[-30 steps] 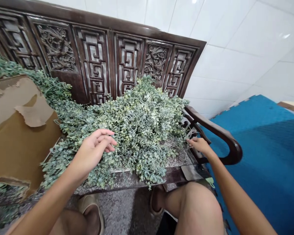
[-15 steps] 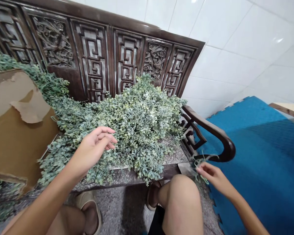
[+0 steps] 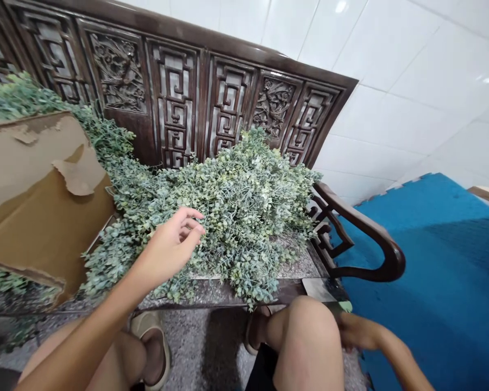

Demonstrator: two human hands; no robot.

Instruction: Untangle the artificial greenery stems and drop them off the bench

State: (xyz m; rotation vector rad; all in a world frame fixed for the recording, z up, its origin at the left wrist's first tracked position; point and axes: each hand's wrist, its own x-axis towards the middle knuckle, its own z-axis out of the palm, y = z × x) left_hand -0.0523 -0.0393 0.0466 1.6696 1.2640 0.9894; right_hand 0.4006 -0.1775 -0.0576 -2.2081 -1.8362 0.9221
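The left hand [image 3: 174, 244] curls its fingers loosely, thumb apart, by leafy greenery [image 3: 244, 201] heaped toward two o'clock on the bench [image 3: 140, 133]. At four, a knee [image 3: 309, 326] part-hides the right hand [image 3: 357, 331]; I cannot tell its grip.

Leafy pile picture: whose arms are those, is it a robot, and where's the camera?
No robot here! These are a person's own bare arms. The camera is worn on their head, looking forward and down, so you see what's in front of them.

The green leaves are heaped on a dark carved bench, with torn cardboard on the left side of the picture.

The left hand is in front of the leaves, fingers bent, with nothing to be seen in it. The right hand is partly behind a knee, so I can't tell if it holds anything.
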